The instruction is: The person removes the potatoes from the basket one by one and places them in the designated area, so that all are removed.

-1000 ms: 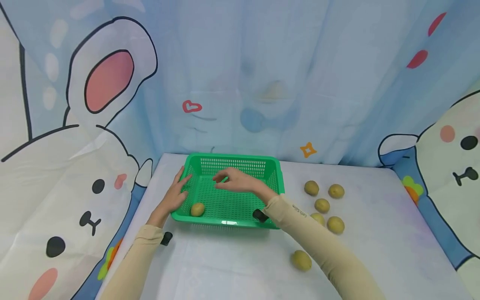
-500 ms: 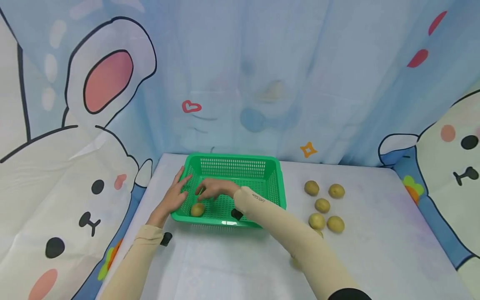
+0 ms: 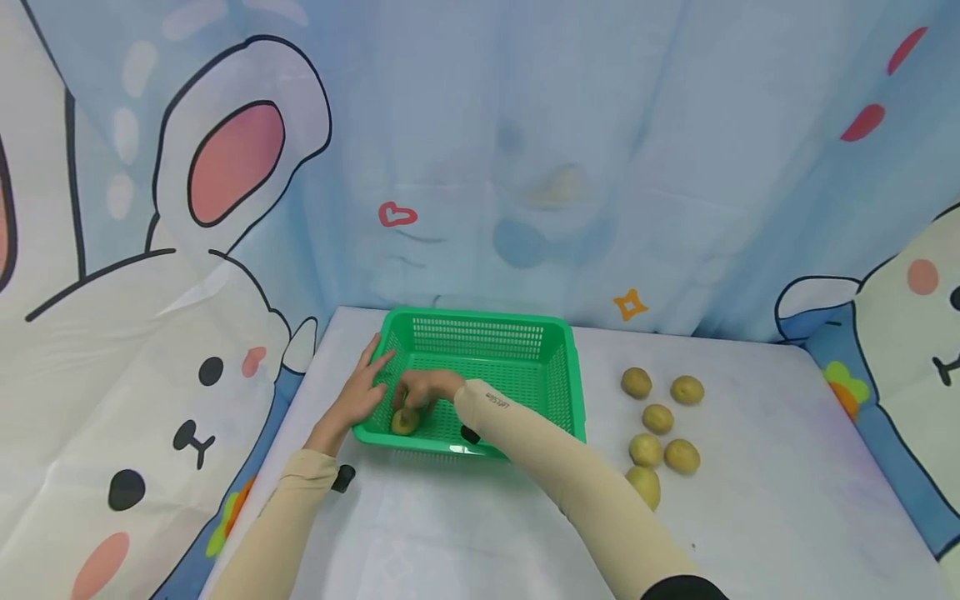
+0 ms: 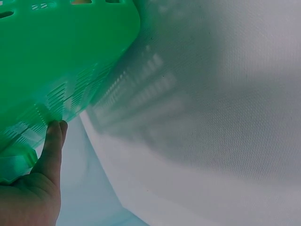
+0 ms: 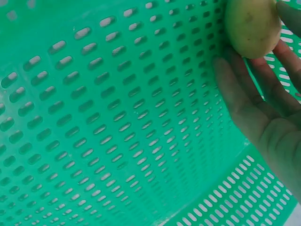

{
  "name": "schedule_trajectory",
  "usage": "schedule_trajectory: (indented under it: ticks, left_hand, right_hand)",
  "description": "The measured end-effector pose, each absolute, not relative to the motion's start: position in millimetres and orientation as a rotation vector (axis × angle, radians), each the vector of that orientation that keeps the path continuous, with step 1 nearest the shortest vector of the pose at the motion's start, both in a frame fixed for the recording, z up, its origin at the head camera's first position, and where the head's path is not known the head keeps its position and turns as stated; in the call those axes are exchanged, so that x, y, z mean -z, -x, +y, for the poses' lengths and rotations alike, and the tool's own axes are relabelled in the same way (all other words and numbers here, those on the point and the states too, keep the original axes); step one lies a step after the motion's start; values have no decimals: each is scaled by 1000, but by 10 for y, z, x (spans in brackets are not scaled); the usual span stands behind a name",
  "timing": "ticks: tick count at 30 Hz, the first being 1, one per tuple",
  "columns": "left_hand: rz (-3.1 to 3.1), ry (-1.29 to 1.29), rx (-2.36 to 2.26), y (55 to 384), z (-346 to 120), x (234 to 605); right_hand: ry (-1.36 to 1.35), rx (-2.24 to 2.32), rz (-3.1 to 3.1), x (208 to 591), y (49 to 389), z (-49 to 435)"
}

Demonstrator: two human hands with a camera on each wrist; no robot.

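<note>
My right hand (image 3: 423,388) reaches down into the green plastic basket (image 3: 480,318), at its near left corner. Its thumb and fingers are round a small yellow-brown potato (image 3: 405,423). Close up in the right wrist view, the potato (image 5: 251,28) sits between thumb and fingers, beside the slotted basket wall (image 5: 117,94). My left hand (image 3: 358,398) holds the basket's left rim, with some fingers over the edge. In the left wrist view, fingertips (image 4: 55,127) of that hand touch the basket's outer wall (image 4: 56,56).
Several potatoes (image 3: 657,419) lie loose on the white tablecloth (image 3: 765,467) to the right of the basket. My right forearm (image 3: 555,467) crosses in front of them. A cartoon-printed blue curtain (image 3: 480,150) hangs behind the table.
My right hand has moved left and down inside the basket and taken hold of the potato at the near left corner. The left hand stays on the rim. The view has shifted slightly.
</note>
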State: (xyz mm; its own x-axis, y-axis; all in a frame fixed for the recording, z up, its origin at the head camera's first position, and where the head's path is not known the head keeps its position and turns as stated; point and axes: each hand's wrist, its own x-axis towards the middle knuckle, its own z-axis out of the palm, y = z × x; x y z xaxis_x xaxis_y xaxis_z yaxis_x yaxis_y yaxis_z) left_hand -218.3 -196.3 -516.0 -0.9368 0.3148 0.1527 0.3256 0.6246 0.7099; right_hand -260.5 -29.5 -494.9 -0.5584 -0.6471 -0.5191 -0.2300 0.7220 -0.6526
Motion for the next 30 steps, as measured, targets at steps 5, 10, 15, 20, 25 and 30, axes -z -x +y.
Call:
schedule_trajectory:
  ticks: [5,10,15,20,25,30]
  left_hand:
    - [-2831,550,1264,2165,-1881,5135]
    - [-2838,557,1269,2165,-1832,5139]
    - [-2847,558,1271,2183,-1818,5141]
    - [-2843,531,1255,2194,-1847,5130]
    - [-2834,532,1230,2196,-1898,5136]
    - [-2829,526,1216,2200,-1932,5167]
  right_hand:
    - [693,668,2156,5020,2608,-198]
    - [679,771,2116,5085,2635,-33]
    - [555,975,2036,5067,2688,176]
    - [560,1054,2033,4922,2736,383]
    - [598,1109,2026,4733,2737,619]
    - [624,1178,2040,4578,2665,908]
